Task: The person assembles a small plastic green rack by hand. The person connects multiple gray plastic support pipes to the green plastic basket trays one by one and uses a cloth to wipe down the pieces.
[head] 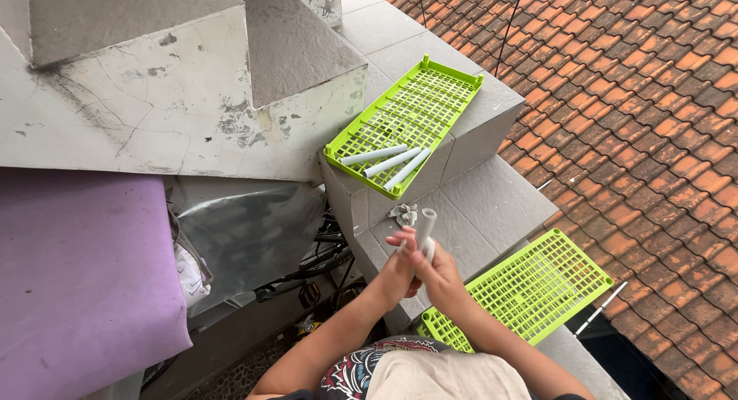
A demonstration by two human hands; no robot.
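Both my hands hold one short white pipe piece [426, 225] upright over a grey concrete ledge [484, 192]. My left hand [398, 271] wraps its lower part from the left, and my right hand [438, 273] grips it from the right. A crumpled grey cloth [403, 213] lies on the ledge just behind the pipe. Farther back, a lime-green slatted plastic tray [438, 92] holds three white pipe pieces [388, 160] at its near end. A second lime-green tray [538, 285], holding nothing, lies to the right of my hands.
An orange tiled roof [638, 100] slopes away on the right, below the ledge. Grey concrete steps [177, 100] rise at the upper left. A purple sheet [77, 277] and silver plastic wrap [238, 223] lie at the left, with dark clutter in the gap below.
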